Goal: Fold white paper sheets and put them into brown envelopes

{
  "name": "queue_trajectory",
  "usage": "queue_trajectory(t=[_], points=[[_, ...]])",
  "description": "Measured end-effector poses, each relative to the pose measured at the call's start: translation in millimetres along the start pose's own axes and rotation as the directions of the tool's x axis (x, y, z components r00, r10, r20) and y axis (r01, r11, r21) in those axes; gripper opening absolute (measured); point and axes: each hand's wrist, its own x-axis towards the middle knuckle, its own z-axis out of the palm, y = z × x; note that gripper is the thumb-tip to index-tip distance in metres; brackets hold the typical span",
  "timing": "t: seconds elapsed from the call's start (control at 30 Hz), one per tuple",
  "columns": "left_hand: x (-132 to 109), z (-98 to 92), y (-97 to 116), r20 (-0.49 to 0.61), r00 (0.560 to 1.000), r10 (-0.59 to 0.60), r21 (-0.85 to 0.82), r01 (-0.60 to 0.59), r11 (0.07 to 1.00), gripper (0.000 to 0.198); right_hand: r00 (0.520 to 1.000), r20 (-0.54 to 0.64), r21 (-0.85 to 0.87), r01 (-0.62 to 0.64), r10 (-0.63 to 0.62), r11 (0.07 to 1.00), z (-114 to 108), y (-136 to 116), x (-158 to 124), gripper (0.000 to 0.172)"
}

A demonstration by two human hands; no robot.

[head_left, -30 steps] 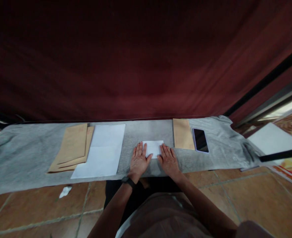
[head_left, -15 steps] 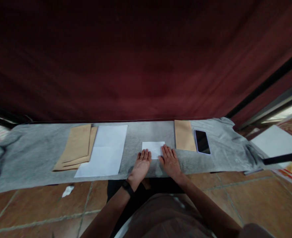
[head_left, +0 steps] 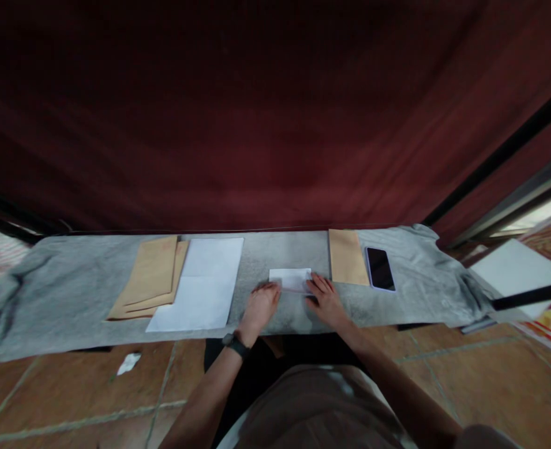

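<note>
A small folded white paper (head_left: 295,279) lies on the grey cloth in front of me, its near edge raised a little. My left hand (head_left: 260,307) has its fingers and thumb closed at the paper's near left corner. At the right end of the same paper, my right hand (head_left: 326,302) grips the near corner, fingers over the top and thumb low at the near edge. Beside my left hand lie larger white sheets (head_left: 203,287) with a crease across them. To the right of my right hand is a brown envelope (head_left: 348,257).
Several brown envelopes (head_left: 151,274) overlap at the left. A phone (head_left: 381,269) lies right of the single envelope. Grey cloth (head_left: 60,293) covers the narrow bench, with a dark red curtain (head_left: 275,156) behind it. A white scrap (head_left: 128,363) is on the tiled floor.
Both hands went from lying flat on the small white paper to gripping its near corners. The paper's near edge has come up, so it looks narrower.
</note>
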Motion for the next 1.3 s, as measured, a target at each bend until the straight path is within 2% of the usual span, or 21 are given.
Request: queue_trajectory(t=[0.07,0.13,0.2,0.27,0.33,0.4,0.6,0.7,0.77,0.83,0.9,1.0,1.07,1.2,1.3], points=[[3.3,-7.5,-3.3,-0.052,0.996,-0.069,-0.131,0.062,0.989,0.021,0.999,-0.037,0.189,-0.032,0.039,0.982,-9.6,3.5,8.1,0.032],[7.6,-14.3,-6.6,-0.099,0.982,-0.159,-0.372,0.111,0.922,0.017,0.993,-0.058,0.355,-0.080,0.108,0.931,-18.8,5.5,17.4,0.030],[11.4,-19.9,-9.2,-0.117,0.965,-0.236,-0.616,0.116,0.779,0.016,0.983,-0.054,0.446,-0.132,0.174,0.885,-25.8,6.7,26.5,0.033],[13.2,-22.2,-10.6,-0.096,0.952,-0.289,-0.789,0.104,0.605,0.023,0.973,-0.041,0.520,-0.174,0.228,0.836,-29.0,7.1,34.6,0.039],[12.1,-19.6,-11.0,-0.036,0.945,-0.325,-0.882,0.123,0.454,0.031,0.955,-0.021,0.618,-0.220,0.296,0.755,-27.5,6.9,41.3,0.042],[8.8,-11.7,-11.1,0.023,0.937,-0.348,-0.905,0.168,0.390,0.036,0.939,-0.004,0.667,-0.253,0.343,0.701,-22.1,6.4,46.1,0.042],[5.5,21.9,-13.3,0.083,0.894,-0.440,-0.831,0.306,0.465,0.023,0.918,0.018,0.588,-0.330,0.396,0.738,-0.7,10.2,54.1,0.037],[10.3,31.8,-14.8,0.084,0.879,-0.470,-0.803,0.339,0.490,0.027,0.908,0.004,0.523,-0.359,0.419,0.773,4.8,13.3,55.9,0.029],[12.5,34.9,-15.3,0.082,0.873,-0.482,-0.777,0.358,0.517,0.030,0.909,-0.031,0.473,-0.352,0.415,0.807,6.9,13.3,54.2,0.033],[12.6,35.7,-14.6,0.077,0.873,-0.481,-0.756,0.366,0.542,0.034,0.931,-0.105,0.370,-0.289,0.349,0.883,8.9,10.4,48.7,0.043],[11.2,35.2,-12.1,0.042,0.877,-0.478,-0.712,0.362,0.602,0.037,0.965,-0.153,0.224,-0.175,0.212,0.959,11.7,4.1,39.6,0.047],[8.8,32.9,-5.4,-0.053,0.884,-0.465,-0.479,0.386,0.788,0.043,0.996,-0.084,0.047,-0.015,0.019,0.999,17.6,-10.5,22.5,0.048],[7.6,30.7,-0.5,-0.072,0.890,-0.451,-0.281,0.416,0.865,0.046,0.999,-0.014,-0.045,0.037,-0.037,0.998,21.6,-20.8,12.2,0.049],[3.9,24.8,6.2,-0.024,0.883,-0.470,-0.084,0.466,0.881,0.046,0.999,0.031,-0.165,0.037,-0.032,0.986,25.3,-33.7,1.6,0.050],[0.4,22.0,10.5,-0.093,0.893,-0.440,0.021,0.444,0.896,0.042,0.999,0.035,-0.201,0.037,-0.031,0.979,24.4,-36.2,1.2,0.049]])
